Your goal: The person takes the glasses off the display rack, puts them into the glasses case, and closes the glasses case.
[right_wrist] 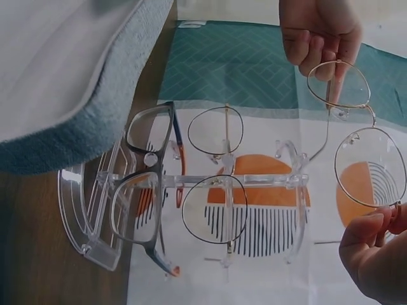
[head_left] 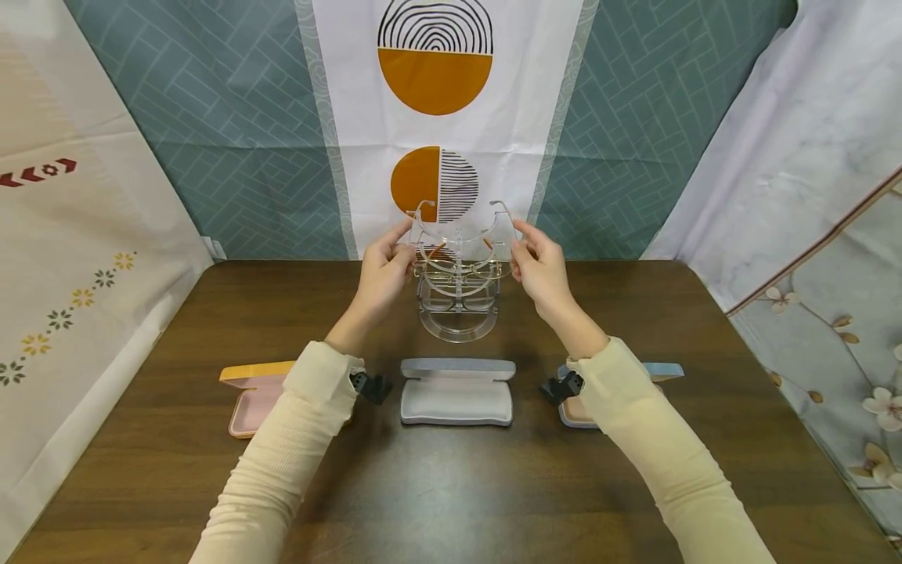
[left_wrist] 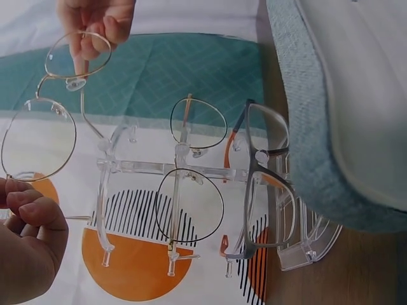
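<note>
A clear display stand (head_left: pixel 458 333) stands at the far side of the table. At its top, my left hand (head_left: pixel 384 265) and my right hand (head_left: pixel 541 265) each pinch one temple of a pair of thin gold-rimmed glasses (left_wrist: pixel 38 140). Both lenses of that pair show in the wrist views, in front of the stand's uppermost arms; whether its temples touch them I cannot tell. Lower down hang thin-rimmed round glasses (left_wrist: pixel 191 204), and beneath those, dark-framed glasses (right_wrist: pixel 152 190) with orange temple tips.
Three glasses cases lie opened in a row nearer me: a yellow one with pink lining (head_left: pixel 257 407), a grey one (head_left: pixel 456 401) in the middle, and a blue one (head_left: pixel 579 415) partly behind my right sleeve. A patterned cloth (head_left: pixel 606 188) hangs behind the table.
</note>
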Available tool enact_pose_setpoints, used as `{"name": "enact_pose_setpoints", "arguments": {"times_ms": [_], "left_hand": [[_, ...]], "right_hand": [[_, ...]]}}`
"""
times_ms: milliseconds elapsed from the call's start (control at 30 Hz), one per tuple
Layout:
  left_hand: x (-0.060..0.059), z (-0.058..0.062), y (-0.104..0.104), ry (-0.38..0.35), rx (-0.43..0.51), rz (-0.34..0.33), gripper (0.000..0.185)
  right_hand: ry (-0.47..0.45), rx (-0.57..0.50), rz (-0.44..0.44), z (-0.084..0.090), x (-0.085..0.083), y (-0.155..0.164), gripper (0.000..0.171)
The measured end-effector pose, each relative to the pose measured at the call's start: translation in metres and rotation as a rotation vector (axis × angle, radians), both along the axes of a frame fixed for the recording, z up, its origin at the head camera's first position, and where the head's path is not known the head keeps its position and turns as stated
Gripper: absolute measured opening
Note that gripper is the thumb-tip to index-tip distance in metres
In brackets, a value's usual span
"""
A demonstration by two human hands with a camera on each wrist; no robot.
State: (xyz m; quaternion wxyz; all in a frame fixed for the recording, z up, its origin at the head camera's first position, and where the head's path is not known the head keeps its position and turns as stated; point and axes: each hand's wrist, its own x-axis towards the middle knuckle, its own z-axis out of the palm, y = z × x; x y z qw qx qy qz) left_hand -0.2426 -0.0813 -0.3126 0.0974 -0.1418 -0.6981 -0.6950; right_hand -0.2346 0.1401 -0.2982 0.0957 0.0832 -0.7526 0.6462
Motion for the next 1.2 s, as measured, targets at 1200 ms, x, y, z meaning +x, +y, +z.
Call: {"name": "enact_pose_setpoints", "arguments": {"times_ms": [1200], "left_hand": [[0.049,-0.008,-0.005,-0.020,-0.022,-0.008,0.046]], "right_hand": [[0.000,-0.046,0.084,-0.009,0.046,0.008,0.042]]}}
